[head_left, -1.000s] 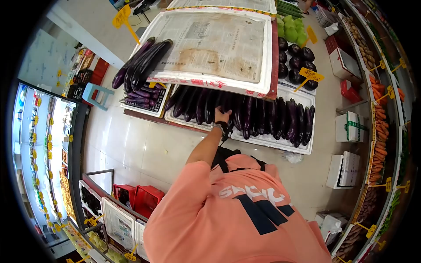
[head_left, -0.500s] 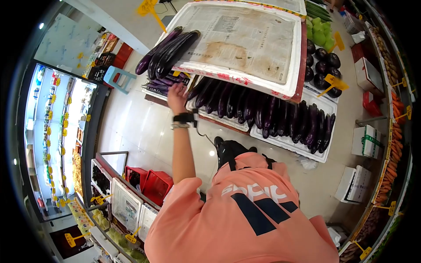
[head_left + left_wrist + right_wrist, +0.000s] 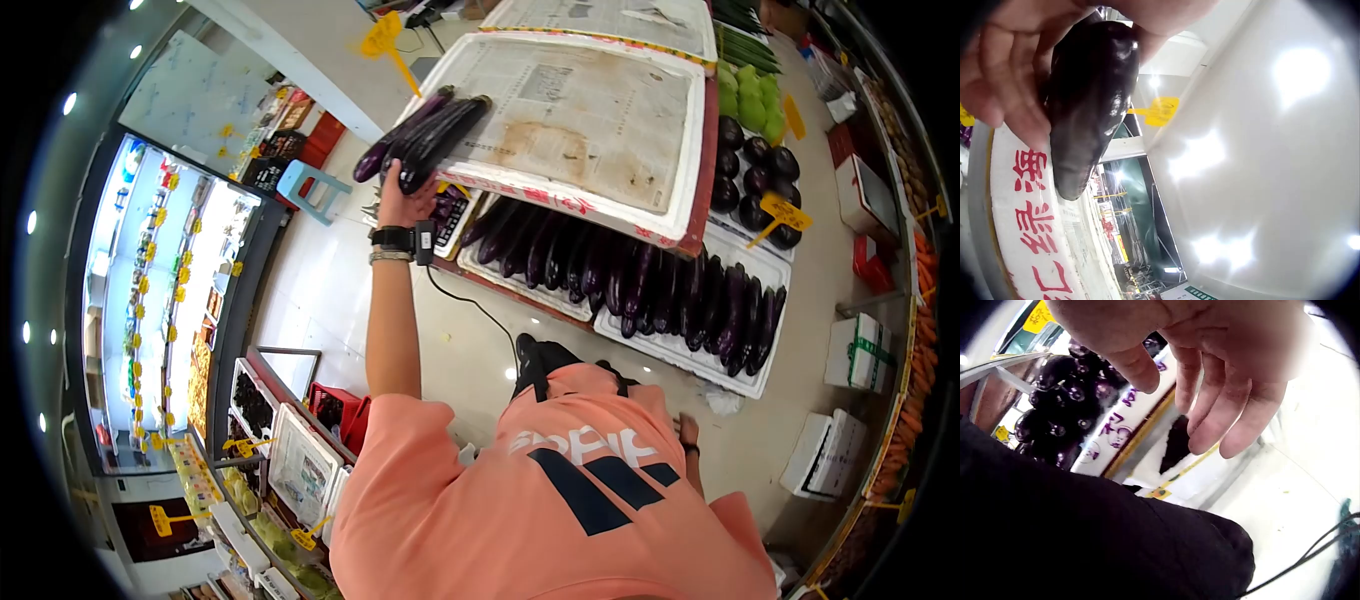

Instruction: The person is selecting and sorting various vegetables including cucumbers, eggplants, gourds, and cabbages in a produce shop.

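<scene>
My left hand (image 3: pixel 405 205) is at the front left corner of the upper foam tray (image 3: pixel 600 205), which is lined with newspaper. Its thumb and fingers grip the blunt end of a dark, glossy eggplant (image 3: pixel 1094 106). In the head view this eggplant (image 3: pixel 440 145) lies alongside other long purple eggplants (image 3: pixel 400 135) on the tray. My right hand (image 3: pixel 687 430) hangs low by my side. The right wrist view shows its fingers (image 3: pixel 1210 425) loosely bent, holding nothing, above my dark trouser leg (image 3: pixel 1116 537).
A row of long eggplants (image 3: pixel 690 300) fills the lower foam tray (image 3: pixel 750 385). Round eggplants (image 3: pixel 765 165) and green vegetables (image 3: pixel 750 100) stand to the right. Carrots (image 3: pixel 915 360) line the right shelf. A blue stool (image 3: pixel 315 190) and red basket (image 3: pixel 355 420) are at the left. A cable (image 3: pixel 480 305) trails from my left wrist.
My left hand has left the lower eggplant row, swung left and up, and taken hold of an eggplant on the upper tray. My right hand has come into the head view by my side.
</scene>
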The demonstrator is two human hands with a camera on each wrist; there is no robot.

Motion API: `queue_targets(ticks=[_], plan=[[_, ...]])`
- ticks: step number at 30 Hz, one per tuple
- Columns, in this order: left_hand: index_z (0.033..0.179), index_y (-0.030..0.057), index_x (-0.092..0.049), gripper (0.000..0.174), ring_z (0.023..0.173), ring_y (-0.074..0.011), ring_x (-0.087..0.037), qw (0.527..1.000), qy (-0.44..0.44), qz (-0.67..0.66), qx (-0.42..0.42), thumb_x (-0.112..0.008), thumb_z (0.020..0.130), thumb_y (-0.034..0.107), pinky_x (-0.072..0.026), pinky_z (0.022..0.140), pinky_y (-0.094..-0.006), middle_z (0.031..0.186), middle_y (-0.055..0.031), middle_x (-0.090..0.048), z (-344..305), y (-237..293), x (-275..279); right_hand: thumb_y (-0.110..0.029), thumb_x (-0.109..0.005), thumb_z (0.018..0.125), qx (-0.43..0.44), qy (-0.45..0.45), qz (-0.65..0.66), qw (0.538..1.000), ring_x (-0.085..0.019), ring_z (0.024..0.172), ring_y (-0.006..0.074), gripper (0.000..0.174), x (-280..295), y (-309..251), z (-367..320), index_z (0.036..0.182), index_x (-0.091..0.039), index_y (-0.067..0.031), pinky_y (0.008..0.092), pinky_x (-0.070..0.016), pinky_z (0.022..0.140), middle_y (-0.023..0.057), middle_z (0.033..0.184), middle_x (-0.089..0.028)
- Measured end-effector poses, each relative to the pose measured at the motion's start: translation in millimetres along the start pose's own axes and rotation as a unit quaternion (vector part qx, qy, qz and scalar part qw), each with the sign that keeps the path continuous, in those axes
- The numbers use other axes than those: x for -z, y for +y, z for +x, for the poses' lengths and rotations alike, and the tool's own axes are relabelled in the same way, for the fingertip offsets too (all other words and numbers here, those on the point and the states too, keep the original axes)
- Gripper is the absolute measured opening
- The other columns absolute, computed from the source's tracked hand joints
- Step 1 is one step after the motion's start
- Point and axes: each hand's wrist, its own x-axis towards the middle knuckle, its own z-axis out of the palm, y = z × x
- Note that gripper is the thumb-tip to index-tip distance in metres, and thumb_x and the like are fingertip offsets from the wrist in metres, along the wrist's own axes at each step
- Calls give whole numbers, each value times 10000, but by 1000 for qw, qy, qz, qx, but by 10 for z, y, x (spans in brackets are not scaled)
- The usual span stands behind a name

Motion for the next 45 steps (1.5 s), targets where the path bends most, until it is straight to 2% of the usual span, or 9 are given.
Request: queue_targets(ticks=[2, 3, 8, 14, 19, 22, 24, 31, 45], plan=[[1155, 157, -631, 535, 924, -179, -670, 999, 5, 29, -15, -525, 908, 619, -468, 758, -309, 1054, -42, -711, 2, -6, 4, -350, -551, 947, 93, -61, -265, 958, -646, 845, 275, 384, 329, 917, 475, 1214, -560, -73, 435, -520, 675, 134, 1124, -664], [1137, 164, -632, 467, 919, -175, -676, 999, -42, 31, 8, -576, 903, 564, -463, 752, -310, 1042, -28, -710, 141, -26, 166, -331, -547, 942, 213, -70, -490, 842, -642, 835, 285, 380, 494, 1156, 517, 1208, -555, -60, 437, -511, 653, 144, 1123, -664], [1111, 133, -622, 326, 940, -199, -676, 999, -20, 39, -14, -704, 873, 340, -472, 717, -305, 1055, -26, -695, -194, -95, -177, -316, -541, 939, -41, -16, -210, 977, -640, 828, 289, 370, 373, 1011, -180, 1197, -554, -51, 436, -505, 637, 146, 1111, -664], [1130, 99, -632, 403, 945, -188, -660, 996, -19, 81, -29, -720, 867, 390, -464, 782, -306, 1074, -20, -684, -22, -171, -154, -299, -533, 936, -103, 17, -58, 993, -638, 819, 294, 358, 216, 836, -231, 1183, -552, -41, 435, -497, 619, 147, 1097, -664], [948, 95, -665, 362, 704, -118, -642, 981, 20, 192, -36, -748, 842, 432, -479, 526, -218, 871, -20, -669, 1, -73, -141, -285, -527, 934, -117, 47, 97, 987, -636, 812, 298, 348, 45, 546, 112, 1172, -551, -32, 434, -491, 604, 149, 1085, -664], [1055, 9, -680, 431, 755, -148, -650, 946, -20, 251, -205, -793, 809, 344, -513, 592, -278, 919, -67, -693, 35, -67, -262, -264, -513, 926, -114, 73, 170, 976, -621, 783, 285, 313, -117, -24, 289, 1121, -550, -23, 410, -446, 543, 139, 1028, -653], [1155, -69, -630, 700, 1022, -298, -665, 818, 92, 508, -255, -830, 701, 425, -498, 906, -378, 1094, -207, -694, 369, 3, -118, -268, -494, 938, -142, 1, 191, 971, -603, 780, 245, 285, -184, -188, 693, 1096, -552, -38, 372, -414, 538, 120, 1004, -626], [1236, -29, -607, 654, 953, -362, -687, 618, 17, 732, -285, -770, 729, 348, -527, 852, -435, 1100, -258, -681, 398, 293, -674, -287, -517, 917, -72, 113, 7, 991, -652, 892, 316, 446, -391, -1141, 569, 1283, -552, -33, 446, -510, 722, 168, 1097, -663], [1307, -54, -538, 635, 948, -281, -640, 739, -34, 639, -211, -742, 781, 237, -505, 870, -369, 1165, -194, -640, 665, 90, -839, -299, -537, 900, -106, 155, 151, 971, -635, 1029, 368, 447, -604, -777, -94, 1225, -614, -1, 465, -512, 845, 217, 1178, -644]])
